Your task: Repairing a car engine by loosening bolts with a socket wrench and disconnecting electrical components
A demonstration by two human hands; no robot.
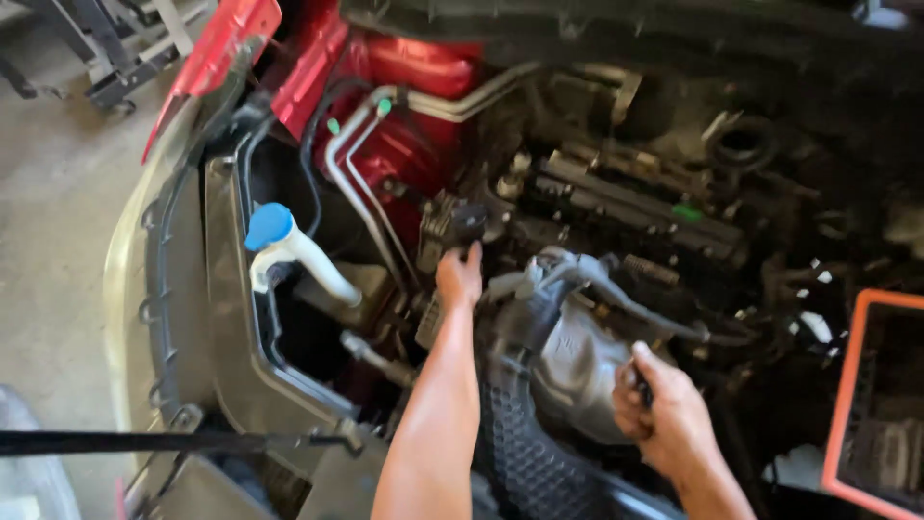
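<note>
The left hand (459, 277) is reaching deep into the engine bay, its fingers closing around a small black component (469, 220) seated near the left side of the engine, just beside the silver pipes (358, 183). The right hand (664, 409) is curling its fingers into a fist around a dark tool handle (640, 387), holding it low against the metal heat shield (576, 358); the working end of the tool is hidden, so what it is engaging cannot be told. The black component is sitting in place rather than lifted free, so the work on it appears to be underway and not complete, with removal or tightening apparently remaining. Outward from the hands, the black engine cover rail (635, 207) is running across the upper middle, an open round filler port (741, 144) is showing behind it, and a white washer reservoir neck with a blue cap (269, 226) is standing at the left. An orange-framed air filter (871, 404) is lying at the right edge.
</note>
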